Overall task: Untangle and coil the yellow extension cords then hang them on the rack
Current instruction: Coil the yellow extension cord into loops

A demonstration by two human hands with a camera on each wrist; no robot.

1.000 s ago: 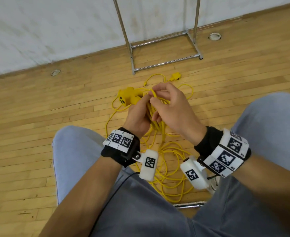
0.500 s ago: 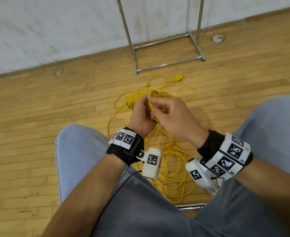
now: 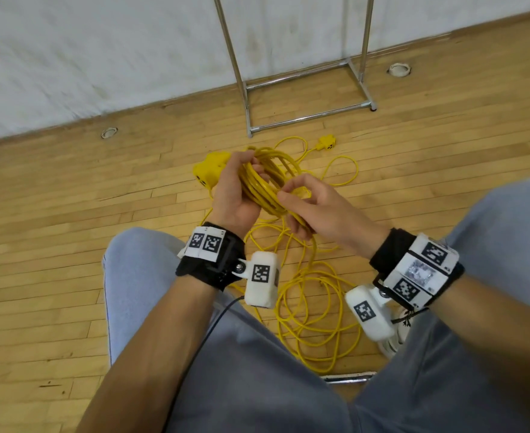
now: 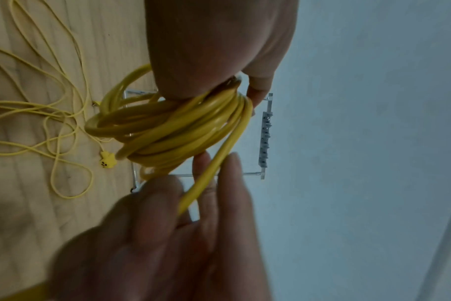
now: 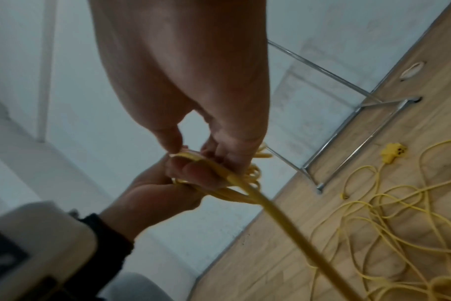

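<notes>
from the head view: the left hand has its fingers curled round a coil of yellow extension cord, several loops gathered, with a chunky yellow outlet block poking out behind the knuckles. the right hand sits just beside it, thumb and fingers pinching one strand that leads into the coil. coiling is the step in hand, and i'd say far from done: a big loose tangle of cord lies on the wooden floor between the knees, more loops trail toward a small yellow plug. next move, by my guess, is to draw up more slack and lay another loop into the left hand without dragging a knot along. the chrome rack stands against the white wall, well apart from the hands.

left wrist view: the coil wraps under the palm, fingertips closed over it; right hand's fingers pinch a single strand running off the bundle. a row of hooks shows on the rack behind.

right wrist view: thumb and fingers close on the strand, which runs down past the camera toward the tangle on the floor boards. a round floor fitting sits near the wall.
</notes>
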